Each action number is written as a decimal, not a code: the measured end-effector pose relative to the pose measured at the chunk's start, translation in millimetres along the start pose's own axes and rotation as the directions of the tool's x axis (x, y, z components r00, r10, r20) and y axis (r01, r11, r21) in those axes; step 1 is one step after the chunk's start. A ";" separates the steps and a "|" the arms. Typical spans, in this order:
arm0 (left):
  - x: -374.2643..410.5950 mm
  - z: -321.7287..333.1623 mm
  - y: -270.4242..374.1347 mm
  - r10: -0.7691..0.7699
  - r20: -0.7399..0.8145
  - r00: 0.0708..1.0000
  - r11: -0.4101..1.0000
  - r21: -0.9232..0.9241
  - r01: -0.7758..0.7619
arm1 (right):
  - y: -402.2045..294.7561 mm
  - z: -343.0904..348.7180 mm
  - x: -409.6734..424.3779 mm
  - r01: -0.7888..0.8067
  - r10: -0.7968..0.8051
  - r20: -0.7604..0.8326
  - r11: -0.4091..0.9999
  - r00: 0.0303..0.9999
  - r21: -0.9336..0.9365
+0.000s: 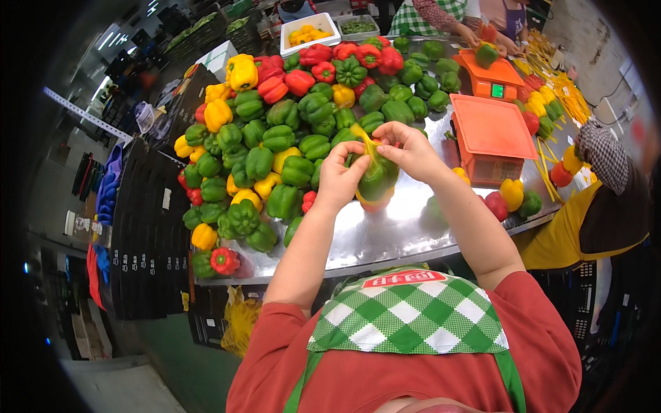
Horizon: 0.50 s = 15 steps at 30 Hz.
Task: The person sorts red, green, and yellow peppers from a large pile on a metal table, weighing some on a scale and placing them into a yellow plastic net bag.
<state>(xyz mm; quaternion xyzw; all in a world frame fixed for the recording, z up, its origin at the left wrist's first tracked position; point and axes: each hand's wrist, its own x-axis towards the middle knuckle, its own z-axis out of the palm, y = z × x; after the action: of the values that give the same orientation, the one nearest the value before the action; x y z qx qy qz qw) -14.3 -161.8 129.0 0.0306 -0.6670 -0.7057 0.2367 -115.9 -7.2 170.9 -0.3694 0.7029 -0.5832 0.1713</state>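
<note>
My left hand point(343, 173) and my right hand point(410, 152) pinch the gathered neck of a yellow net bag point(364, 138) between thumbs and fingers, above the metal table point(351, 242). Inside the net hangs a green bell pepper point(376, 178), with yellow and red showing beneath it. Left of my hands lies a large heap of green bell peppers point(285, 201), mixed with yellow bell peppers point(217, 114) and red bell peppers point(299, 81). To the right stands an orange weighing scale point(493, 126) with nothing on its pan.
A second orange scale point(490, 77) stands behind, where a co-worker's hands hold peppers. Netted peppers point(511, 195) lie near the right edge; yellow nets point(568, 98) spread beyond. Another person point(604, 206) stands at right. Stacked black crates point(150, 232) border the table's left side.
</note>
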 end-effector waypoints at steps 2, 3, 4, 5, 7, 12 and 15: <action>1.8 -4.1 -0.1 0.126 0.054 0.991 0.968 0.212 -0.135 | -4.1 -2.6 4.6 0.003 0.005 0.060 0.991 0.998 -0.135; 4.0 -3.9 4.0 0.186 0.091 0.978 0.929 0.308 -0.205 | -5.2 -4.8 7.3 -0.018 0.028 0.070 0.991 0.997 -0.131; 3.9 -4.7 4.6 0.283 0.087 0.955 0.877 0.380 -0.294 | -5.6 -6.7 9.7 -0.040 0.051 0.081 0.991 0.995 -0.127; 6.5 -6.3 4.8 0.224 0.021 0.974 0.941 0.257 -0.222 | -5.7 -9.4 12.6 -0.063 0.074 0.092 0.990 0.993 -0.124; 6.0 -7.9 1.6 0.064 -0.084 0.994 0.997 -0.032 -0.067 | 1.6 -18.8 14.0 -0.154 0.137 0.127 0.979 0.982 0.131; 10.0 1.2 8.3 -0.025 -0.086 0.996 0.985 -0.170 0.010 | 12.2 -21.6 15.6 -0.163 0.137 0.089 0.828 0.987 0.537; 11.7 13.6 14.2 0.170 0.029 0.985 0.918 0.359 -0.169 | 16.1 -12.5 18.1 -0.057 0.048 0.030 0.858 0.998 0.511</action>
<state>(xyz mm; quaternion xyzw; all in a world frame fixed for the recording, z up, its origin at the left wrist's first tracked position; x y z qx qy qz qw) -25.4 -153.6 147.2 0.0163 -0.7847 -0.5485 0.2882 -141.6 -10.8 162.3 -0.2960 0.5313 -0.7410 0.2847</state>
